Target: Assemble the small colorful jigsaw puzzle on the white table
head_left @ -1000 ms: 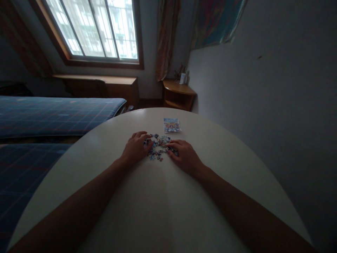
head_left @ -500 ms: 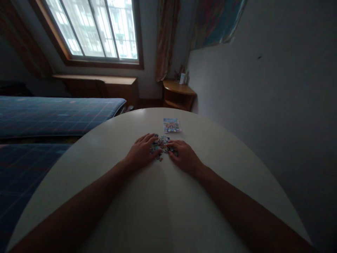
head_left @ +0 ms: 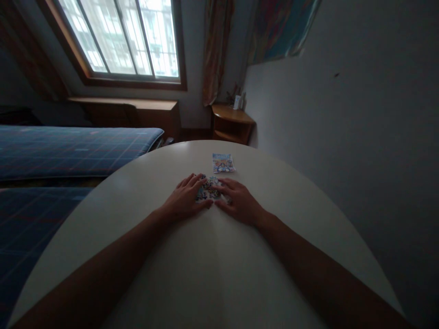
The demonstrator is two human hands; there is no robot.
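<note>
Both grips are open and flat: the left hand point(head_left: 185, 198) and the right hand point(head_left: 241, 204) lie palm-down on the white round table point(head_left: 212, 265), fingers stretched out and curled round nothing, cupping a small heap of jigsaw pieces point(head_left: 207, 189) from either side. The left fingers point(head_left: 197, 180) rest on the heap's left edge and partly cover it. The right fingers point(head_left: 224, 185) touch its right edge, so only a narrow strip of coloured pieces shows between the two hands, towards the far side of the table. Just beyond the heap, apart from it, lies a small printed picture card point(head_left: 222, 162), mostly blue with a cartoon-like design; any writing on it is too small to read, and no brand or label can be made out elsewhere. Left of the table is a bed point(head_left: 68, 148) with a blue checked cover. Behind it is a bright barred window point(head_left: 126, 36), a patterned curtain point(head_left: 217, 45) hangs beside it, and a wooden corner shelf point(head_left: 231, 121) carries a few small things too dim to tell. A colourful poster point(head_left: 281, 27) hangs on the grey wall point(head_left: 343, 114)
</note>
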